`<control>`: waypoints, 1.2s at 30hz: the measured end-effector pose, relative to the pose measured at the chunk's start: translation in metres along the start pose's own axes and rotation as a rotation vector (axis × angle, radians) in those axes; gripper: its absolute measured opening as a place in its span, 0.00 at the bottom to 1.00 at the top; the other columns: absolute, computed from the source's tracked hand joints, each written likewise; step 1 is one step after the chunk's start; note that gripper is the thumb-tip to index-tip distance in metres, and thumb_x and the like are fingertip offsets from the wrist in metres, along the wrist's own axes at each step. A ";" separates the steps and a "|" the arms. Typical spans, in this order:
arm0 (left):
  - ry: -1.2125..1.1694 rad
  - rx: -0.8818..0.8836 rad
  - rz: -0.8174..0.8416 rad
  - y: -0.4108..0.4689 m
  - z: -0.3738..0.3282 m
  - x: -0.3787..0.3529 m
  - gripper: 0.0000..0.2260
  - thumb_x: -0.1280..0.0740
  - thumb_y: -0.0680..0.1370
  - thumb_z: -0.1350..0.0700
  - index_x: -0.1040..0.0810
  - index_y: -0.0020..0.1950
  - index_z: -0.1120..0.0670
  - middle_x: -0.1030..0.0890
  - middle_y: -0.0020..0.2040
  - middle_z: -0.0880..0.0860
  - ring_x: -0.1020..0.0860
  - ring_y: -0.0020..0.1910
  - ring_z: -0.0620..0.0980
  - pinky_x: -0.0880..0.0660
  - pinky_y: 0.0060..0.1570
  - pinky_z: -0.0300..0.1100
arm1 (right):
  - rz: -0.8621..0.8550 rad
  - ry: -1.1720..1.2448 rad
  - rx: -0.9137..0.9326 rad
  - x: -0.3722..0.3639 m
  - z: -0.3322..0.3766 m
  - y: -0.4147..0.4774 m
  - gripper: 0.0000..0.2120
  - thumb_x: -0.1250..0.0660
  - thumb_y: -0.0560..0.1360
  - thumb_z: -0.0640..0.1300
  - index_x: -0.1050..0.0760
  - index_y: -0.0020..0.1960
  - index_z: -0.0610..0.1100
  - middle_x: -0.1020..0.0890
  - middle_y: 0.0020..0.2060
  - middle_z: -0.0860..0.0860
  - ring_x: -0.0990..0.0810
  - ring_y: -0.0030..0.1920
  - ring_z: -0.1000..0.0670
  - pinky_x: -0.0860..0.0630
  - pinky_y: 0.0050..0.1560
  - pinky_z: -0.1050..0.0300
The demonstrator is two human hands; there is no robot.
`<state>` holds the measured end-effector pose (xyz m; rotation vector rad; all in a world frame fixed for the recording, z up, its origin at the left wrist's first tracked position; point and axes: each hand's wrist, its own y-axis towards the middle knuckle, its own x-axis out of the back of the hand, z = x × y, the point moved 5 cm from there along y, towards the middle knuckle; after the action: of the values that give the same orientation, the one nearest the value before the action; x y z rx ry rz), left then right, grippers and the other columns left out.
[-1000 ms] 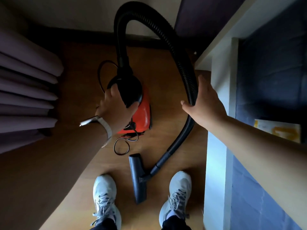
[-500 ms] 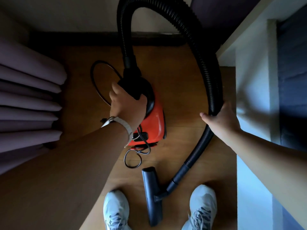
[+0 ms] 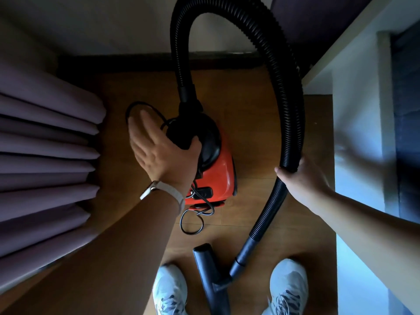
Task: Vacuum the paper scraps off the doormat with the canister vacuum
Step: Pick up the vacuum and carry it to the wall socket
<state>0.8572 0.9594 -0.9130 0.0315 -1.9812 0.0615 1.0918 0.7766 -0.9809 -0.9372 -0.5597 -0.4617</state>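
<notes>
The hose [image 3: 293,98] is being clamped by the right grip [image 3: 302,180], fingers curled round its ribbed lower run. This is judged to be for steering the nozzle [image 3: 204,269] while the tall loop is being kept off the floor [image 3: 250,110]. The left grip [image 3: 159,155] is being held apart, fingers straight and blurred, the thumb lying on or just over the black top of the vacuum [image 3: 218,173]. Whether the handle is being reached for or let go cannot be told.

The vacuum is being rested on the wooden floor between both grips, its cord [image 3: 191,233] trailing in loops. The nozzle is lying flat between the two shoes [image 3: 169,289].

The doormat and paper scraps are not being shown; suction work is judged not yet begun.

Movement is being confined by the curtain [image 3: 45,155] on the left, the white panel [image 3: 354,133] just beside the right grip, and the wall ahead. Snagging of the hose loop on the panel edge is to be expected.
</notes>
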 end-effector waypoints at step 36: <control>-0.426 0.283 0.491 0.004 0.003 -0.038 0.14 0.36 0.69 0.51 0.24 0.52 0.53 0.17 0.41 0.55 0.17 0.35 0.54 0.20 0.32 0.45 | -0.050 0.331 0.004 0.004 0.044 -0.040 0.08 0.32 0.68 0.38 0.31 0.36 0.40 0.27 0.27 0.48 0.30 0.27 0.51 0.35 0.25 0.61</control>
<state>0.8691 0.9629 -0.9493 -0.2805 -2.3475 0.7029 1.0602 0.7922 -0.9328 -0.8221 -0.2834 -0.6462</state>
